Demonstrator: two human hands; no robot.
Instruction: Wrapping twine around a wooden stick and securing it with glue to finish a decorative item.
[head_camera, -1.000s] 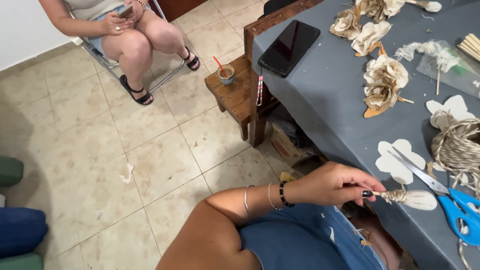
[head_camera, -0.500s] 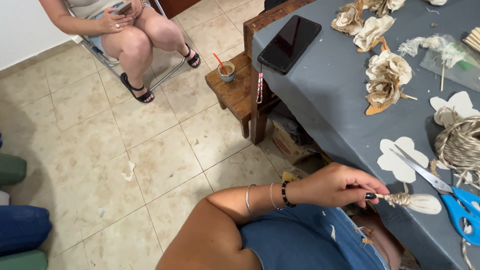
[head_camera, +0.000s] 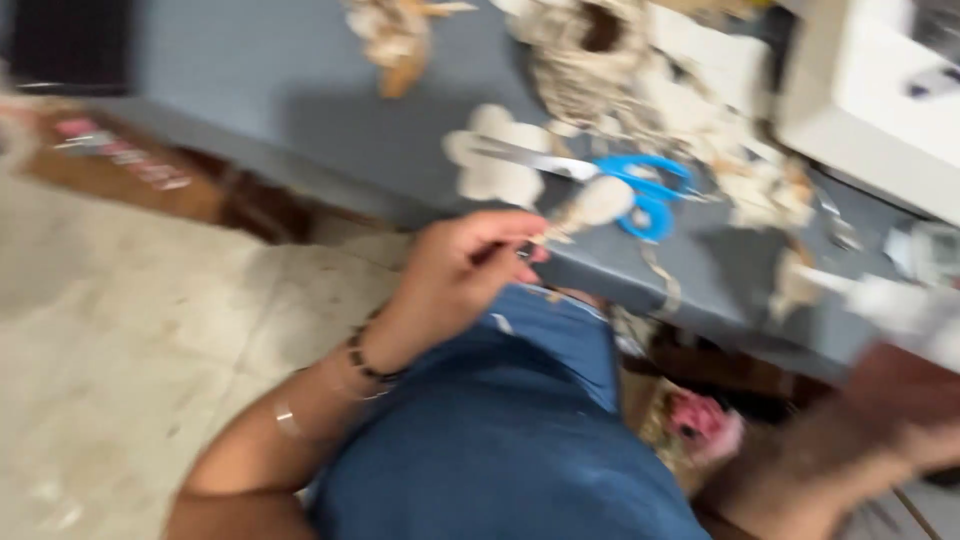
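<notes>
The whole view is smeared by motion, so the pale shapes heaped on the grey table (head_camera: 300, 100) beyond the blue-handled scissors (head_camera: 640, 195) cannot be told apart. The left hand (head_camera: 460, 275) pinches something small near the scissors (too blurred to name). Right of the scissors, the right hand (head_camera: 900, 420) is a blur and its grip unreadable; the white box (head_camera: 870, 90) runs off the edge.
</notes>
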